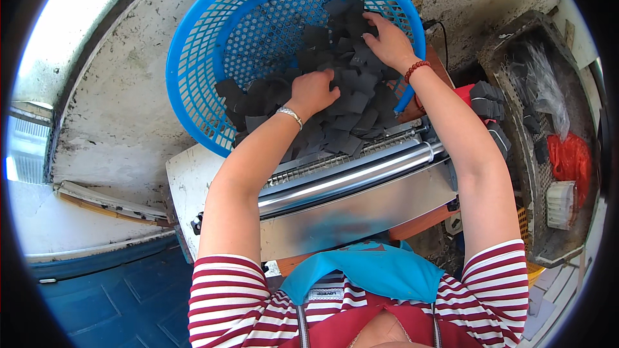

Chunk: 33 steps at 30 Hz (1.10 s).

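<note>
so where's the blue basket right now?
Head view, top centre: the blue basket sits beyond the silver roller, with the left hand and right hand at the black pieces.

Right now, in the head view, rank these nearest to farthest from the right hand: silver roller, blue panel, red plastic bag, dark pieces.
From the right hand:
1. Dark pieces: in the blue basket, right by the hand.
2. Silver roller: below the basket in view.
3. Red plastic bag: far right.
4. Blue panel: lower left.
</note>
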Tool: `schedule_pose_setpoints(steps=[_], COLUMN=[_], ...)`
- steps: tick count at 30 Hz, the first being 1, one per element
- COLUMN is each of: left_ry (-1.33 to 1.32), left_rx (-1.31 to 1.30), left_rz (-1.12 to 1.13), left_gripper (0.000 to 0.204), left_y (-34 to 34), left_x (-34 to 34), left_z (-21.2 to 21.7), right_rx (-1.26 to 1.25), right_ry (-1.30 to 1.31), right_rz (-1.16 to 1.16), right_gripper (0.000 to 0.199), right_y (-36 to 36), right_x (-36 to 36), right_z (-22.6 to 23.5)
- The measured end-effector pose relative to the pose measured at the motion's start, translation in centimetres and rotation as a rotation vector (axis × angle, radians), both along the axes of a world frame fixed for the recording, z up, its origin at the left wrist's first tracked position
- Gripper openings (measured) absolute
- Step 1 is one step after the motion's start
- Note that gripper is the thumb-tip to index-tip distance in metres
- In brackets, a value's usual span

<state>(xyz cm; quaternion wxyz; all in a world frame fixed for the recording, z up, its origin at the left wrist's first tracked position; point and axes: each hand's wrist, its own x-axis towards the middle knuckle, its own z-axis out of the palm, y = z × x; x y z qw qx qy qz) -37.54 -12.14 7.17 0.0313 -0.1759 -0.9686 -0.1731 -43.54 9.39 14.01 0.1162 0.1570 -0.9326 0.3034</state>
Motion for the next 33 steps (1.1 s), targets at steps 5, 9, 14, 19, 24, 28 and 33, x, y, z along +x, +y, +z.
schedule_pose_setpoints(steps=[5,9,14,19,24,28,33], left_ry=[0.098,0.265,0.142,0.181,0.287,0.4,-0.609], left_rx=[-0.159,-0.096,-0.043,-0.074,-0.028,-0.166,-0.024], left_rz=[0.025,0.017,0.049,0.304,0.341,-0.006,-0.407], left_gripper=[0.025,0.021,0.016,0.014,0.019,0.028,0.073], left_y=[-1.4,-2.5,-3.0,-5.4,-6.3,-3.6,-0.2], left_x=[-0.4,-0.5,-0.5,-0.8,-0.3,2.0,4.4], left_z=[-1.0,-2.0,-0.7,2.1,3.1,3.3,-0.9], right_rx=[0.015,-0.017,-0.088,-0.099,-0.153,-0.243,-0.307], right_ry=[0.036,0.042,0.086,0.133,0.094,-0.179,-0.233], right_rz=[0.017,0.004,0.03,0.099,0.139,0.149,0.204], right_gripper=[0.046,0.043,0.038,0.035,0.031,0.027,0.028], right_y=[0.7,0.9,0.9,1.0,1.2,1.1,1.4], right_x=[0.0,0.1,1.0,2.3,4.8,8.4,12.9], right_z=[-0.5,-0.4,0.0,0.2,0.9,2.3,3.3])
